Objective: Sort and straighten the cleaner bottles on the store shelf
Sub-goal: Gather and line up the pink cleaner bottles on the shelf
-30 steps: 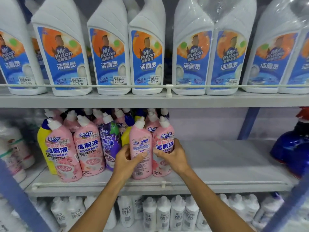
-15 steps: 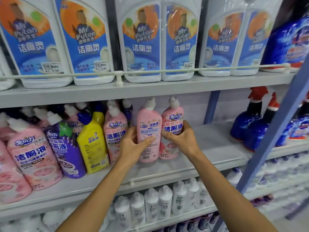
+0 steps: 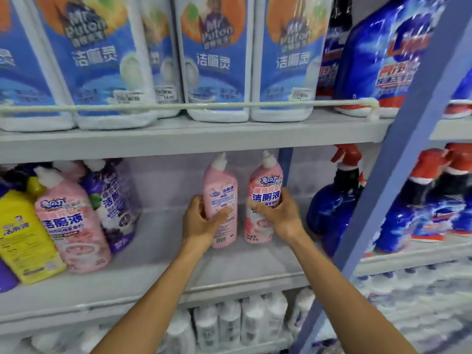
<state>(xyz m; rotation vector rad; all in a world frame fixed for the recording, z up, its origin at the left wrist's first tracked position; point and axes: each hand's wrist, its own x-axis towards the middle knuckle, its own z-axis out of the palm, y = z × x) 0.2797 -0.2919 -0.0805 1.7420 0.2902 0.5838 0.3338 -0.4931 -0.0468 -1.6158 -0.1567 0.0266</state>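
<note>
Head view: two pink cleaner bottles are held mid-frame over the bare stretch of the middle shelf (image 3: pixel 158 272), well apart from the cluster at frame left. The left hand (image 3: pixel 201 223) is wrapped round the back-label bottle (image 3: pixel 223 198), barcode side out. The right hand (image 3: pixel 279 218) is wrapped round the front-label bottle (image 3: pixel 267 190). Both bottles are upright and just beside each other, with a narrow gap between them. Whether their bases touch the shelf cannot be told.

Step judged: placement of the pink pair in the open space between the left cluster and the blue spray bottles (image 3: pixel 332 208) at frame right.

The next move likely calls for both bottles to be set down flat, the back-label bottle turned front-out, and the pair squared to the shelf edge.

The yellow bottle (image 3: pixel 23 241), leaning pink bottle (image 3: pixel 69 226) and purple bottle (image 3: pixel 115 205) at lower left are tilted. Straightening is judged outstanding there.
</note>
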